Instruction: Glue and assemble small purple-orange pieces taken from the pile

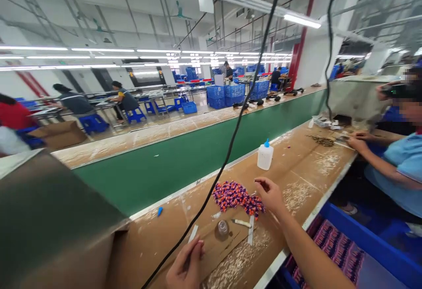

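The left hand (186, 265) grips a thin white stick (193, 233) between its fingers; the right hand (270, 195) hovers with fingertips pinched together, holding nothing that can be made out, just beside a heap of purple-and-orange braided cord (238, 197) on the workbench (296, 166). A careless wrist could tip the small glass jar (222, 229), and the hanging black cable (231, 139) could snag an arm. Farther along stand a white squeeze bottle (265, 156) and a co-worker's hands (358, 141).

Orange-and-purple mottled cord heap (238, 198)
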Demonstrator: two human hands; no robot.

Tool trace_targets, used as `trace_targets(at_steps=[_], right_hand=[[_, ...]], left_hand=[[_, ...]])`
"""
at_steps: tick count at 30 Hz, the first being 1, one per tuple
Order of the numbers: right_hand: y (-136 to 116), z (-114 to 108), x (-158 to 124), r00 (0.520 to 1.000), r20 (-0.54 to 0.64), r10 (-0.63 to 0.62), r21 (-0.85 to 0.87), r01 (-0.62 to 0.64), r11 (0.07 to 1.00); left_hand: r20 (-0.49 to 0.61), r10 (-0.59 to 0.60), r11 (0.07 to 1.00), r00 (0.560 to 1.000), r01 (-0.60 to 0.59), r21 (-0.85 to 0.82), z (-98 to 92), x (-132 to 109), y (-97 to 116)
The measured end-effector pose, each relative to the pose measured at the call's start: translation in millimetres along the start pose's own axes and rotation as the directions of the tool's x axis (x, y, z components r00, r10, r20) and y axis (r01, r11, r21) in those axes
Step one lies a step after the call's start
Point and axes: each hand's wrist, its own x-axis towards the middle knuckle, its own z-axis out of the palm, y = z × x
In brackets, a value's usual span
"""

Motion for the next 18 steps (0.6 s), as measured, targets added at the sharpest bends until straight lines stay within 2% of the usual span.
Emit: trace_targets(at_steps=[3, 5, 9, 13, 18], right_hand=[[-26.3, 11.8, -37.4, 0.99, 0.141, 0.013, 0.084, -0.025, 0.996], [-44.7, 18.5, -62.8, 0.971, 0.233, 0.043, 0.135, -0.076, 0.988], [-72.3, 30.4, -98.6, 0.925, 0.367, 0.099, 0.195, -0.18, 0.964], [-82.2, 39.1, -113.0, 0.884, 0.46, 0.087, 0.175, -0.186, 0.967], [-83.6, 42.7, -118.5, 0.856, 0.513, 0.066, 0.16, -0.17, 0.972]], left_hand=[[0.006, -0.091, 0.994, 0.996, 0.091, -0.065, -2.6, -1.4, 9.3], [0.052, -0.128, 0.981, 0.99, 0.134, -0.138, -0.5, -3.1, 15.4], [0.13, -0.153, 0.939, 0.98, 0.185, -0.291, 5.6, -8.0, 20.7], [0.193, -0.171, 0.899, 0.966, 0.233, -0.37, 6.6, -14.2, 20.0], [0.257, -0.182, 0.87, 0.949, 0.277, -0.407, 5.1, -19.3, 20.9]])
